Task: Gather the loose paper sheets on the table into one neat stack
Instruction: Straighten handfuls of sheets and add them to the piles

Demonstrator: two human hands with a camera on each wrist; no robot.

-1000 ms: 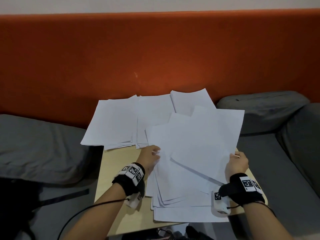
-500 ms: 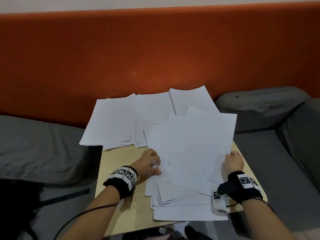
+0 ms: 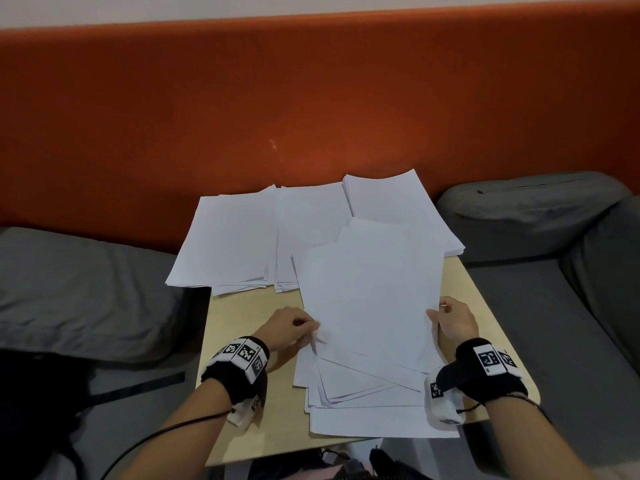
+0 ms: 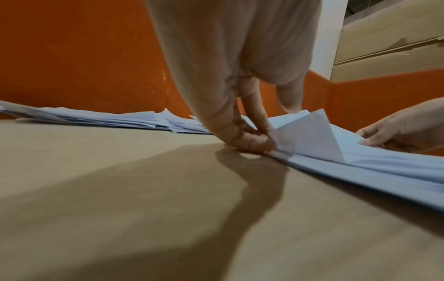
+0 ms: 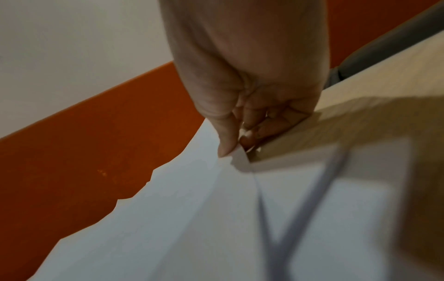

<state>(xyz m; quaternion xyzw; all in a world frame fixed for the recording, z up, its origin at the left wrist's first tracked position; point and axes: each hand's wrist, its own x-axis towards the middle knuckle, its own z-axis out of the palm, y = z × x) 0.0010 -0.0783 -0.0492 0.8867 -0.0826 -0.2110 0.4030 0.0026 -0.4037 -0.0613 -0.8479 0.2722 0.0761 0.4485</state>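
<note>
Sheets (image 3: 370,299), plain white, fanned askew; left hand (image 3: 289,329) and right hand (image 3: 453,320) each pinch an edge in a closed grip.

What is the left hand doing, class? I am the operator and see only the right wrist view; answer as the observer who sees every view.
Observer: The left hand has its fingers down on the table, pinching the left edge of the near pile, where one corner stands up.
Operator: Is there paper beyond this pile?
Observer: Yes. The head view shows the far piles overlapping side by side along the table's far edge.
Operator: Is the near pile square yet?
Observer: No. The head view shows its lower sheets fanned out at different angles towards the person.
</note>
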